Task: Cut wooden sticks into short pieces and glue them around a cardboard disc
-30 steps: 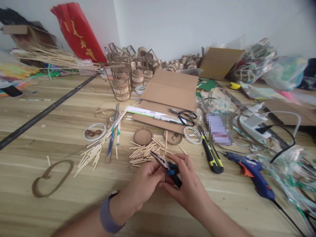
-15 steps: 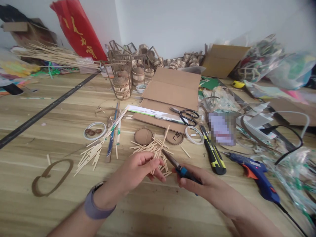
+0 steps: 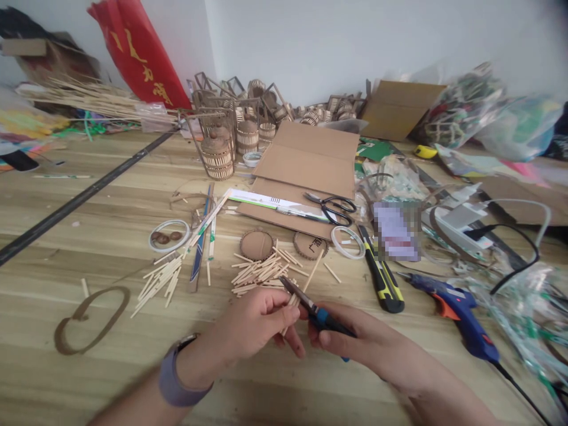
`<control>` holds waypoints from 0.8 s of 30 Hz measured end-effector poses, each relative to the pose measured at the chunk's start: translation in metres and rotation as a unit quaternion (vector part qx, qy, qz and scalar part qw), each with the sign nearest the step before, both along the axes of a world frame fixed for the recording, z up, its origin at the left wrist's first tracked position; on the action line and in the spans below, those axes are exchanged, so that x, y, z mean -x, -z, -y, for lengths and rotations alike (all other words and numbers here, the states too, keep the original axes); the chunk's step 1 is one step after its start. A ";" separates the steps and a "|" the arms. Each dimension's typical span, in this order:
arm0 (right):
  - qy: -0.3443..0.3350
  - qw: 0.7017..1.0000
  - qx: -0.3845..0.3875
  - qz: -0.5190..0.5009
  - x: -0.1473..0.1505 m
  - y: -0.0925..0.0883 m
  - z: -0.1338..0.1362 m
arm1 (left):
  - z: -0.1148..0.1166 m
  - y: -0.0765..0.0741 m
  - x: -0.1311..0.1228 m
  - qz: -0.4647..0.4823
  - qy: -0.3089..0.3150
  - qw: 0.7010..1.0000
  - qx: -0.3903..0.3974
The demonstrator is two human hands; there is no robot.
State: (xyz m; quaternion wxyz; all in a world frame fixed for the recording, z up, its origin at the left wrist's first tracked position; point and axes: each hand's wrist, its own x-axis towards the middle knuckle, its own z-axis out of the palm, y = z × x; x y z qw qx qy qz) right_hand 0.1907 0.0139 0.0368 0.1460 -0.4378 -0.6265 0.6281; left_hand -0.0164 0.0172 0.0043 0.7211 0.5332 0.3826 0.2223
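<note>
Lower centre: stick against pliers, no cut visible yet.
Left hand [image 3: 255, 322] pinches a thin wooden stick [image 3: 316, 269] between thumb and fingertips. Right hand [image 3: 355, 340] is clenched round the blue-handled pliers [image 3: 310, 305], whose nose crosses the stick just above the left fingers; can't tell if the jaws bite. Done, by the look of it: short stick pile [image 3: 257, 273] just behind the hands, second pile [image 3: 157, 284] mid-left, stick baskets [image 3: 217, 155] upper centre. Held stick looks longer than the pile pieces.

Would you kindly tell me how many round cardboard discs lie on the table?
2. One disc lies just beyond the stick pile; the other disc sits right of it, beside a tape ring. Clutter may hide more.
</note>
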 end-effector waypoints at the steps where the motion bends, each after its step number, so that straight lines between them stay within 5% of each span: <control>1: -0.001 1.000 -0.002 -0.001 0.000 0.000 0.000 | 0.000 0.000 -0.001 -0.001 -0.001 1.000 0.003; 10: -0.008 1.000 -0.021 -0.007 0.002 0.000 0.000 | 0.001 -0.004 -0.005 0.000 -0.003 1.000 0.024; 24: -0.003 0.990 -0.082 0.117 0.010 0.012 0.008 | 0.003 -0.002 -0.004 0.001 -0.008 0.999 0.043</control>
